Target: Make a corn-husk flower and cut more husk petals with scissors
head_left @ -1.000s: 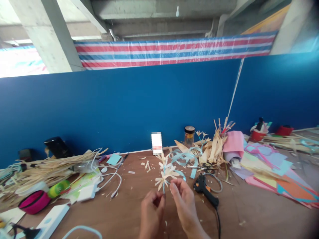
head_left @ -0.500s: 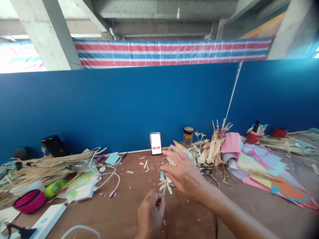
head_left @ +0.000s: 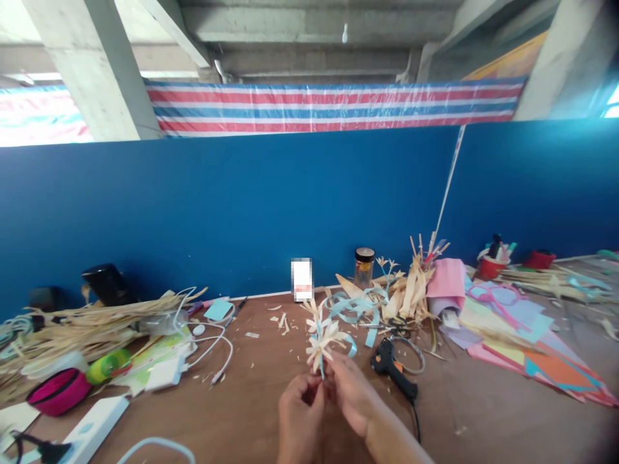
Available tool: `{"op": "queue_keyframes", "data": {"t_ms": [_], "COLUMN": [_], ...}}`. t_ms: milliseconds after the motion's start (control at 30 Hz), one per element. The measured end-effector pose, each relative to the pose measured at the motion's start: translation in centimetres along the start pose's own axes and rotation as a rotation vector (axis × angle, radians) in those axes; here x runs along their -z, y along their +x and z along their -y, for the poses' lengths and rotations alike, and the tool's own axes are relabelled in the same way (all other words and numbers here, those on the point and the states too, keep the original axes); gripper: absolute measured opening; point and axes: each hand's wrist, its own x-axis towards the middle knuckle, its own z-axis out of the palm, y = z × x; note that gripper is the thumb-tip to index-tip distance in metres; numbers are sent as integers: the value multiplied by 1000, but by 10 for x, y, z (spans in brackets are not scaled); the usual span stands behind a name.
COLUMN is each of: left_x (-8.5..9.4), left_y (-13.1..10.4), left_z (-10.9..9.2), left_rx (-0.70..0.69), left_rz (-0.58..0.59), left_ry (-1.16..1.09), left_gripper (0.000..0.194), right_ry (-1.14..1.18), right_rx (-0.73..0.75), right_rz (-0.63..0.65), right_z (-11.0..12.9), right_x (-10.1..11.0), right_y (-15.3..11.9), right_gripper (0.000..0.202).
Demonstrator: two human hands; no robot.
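A pale flower [head_left: 325,340] with pointed petals of dried husk stands upright in the middle, its stem wrapped in light blue. My left hand [head_left: 300,407] is closed, pinching the lower stem between thumb and fingers. My right hand [head_left: 356,394] meets it there, its fingers pressed together just below the petals. Whether those fingers grip the stem or a strip against it is hard to make out. Light blue ribbon [head_left: 352,308] loops over the table behind the flower. To the right of my right hand lies a black glue gun [head_left: 391,366].
A phone [head_left: 302,281] leans on the blue partition [head_left: 242,206]. Behind the glue gun are a lidded jar [head_left: 364,268] and dried husks [head_left: 411,293]; coloured paper [head_left: 522,341] is further right. On the left lie straw strips [head_left: 97,317], white cables and a power strip [head_left: 94,430].
My right hand has come down and left from its raised, spread position to the stem beside my left hand. The flower is more upright, and the glue gun and ribbon are uncovered.
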Motion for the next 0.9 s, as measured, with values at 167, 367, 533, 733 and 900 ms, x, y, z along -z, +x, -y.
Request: {"op": "queue_keyframes", "data": {"t_ms": [167,367,533,733,900], "left_x": [5,35,44,41,43], "left_y": [-4,7,16,20,28], "left_z": [-4,-20,-41,-57,-63], "left_rx": [-53,-3,59,29,-54], "left_rz": [46,49,220,344,349], "left_ry": [64,15,-61,-62,55], "left_gripper": [19,31,32,27,22], "right_ry": [213,279,284,259,258], "right_rx": [-87,-114,-108,-187,-279], "right_rz": [41,-45,-4,15,8], "right_z": [-2,-12,-13,-11,-10], "right_x": [6,27,25,22,24], "right_y": [2,0,-5,-10,-11], "right_gripper": [19,17,14,17,20]}}
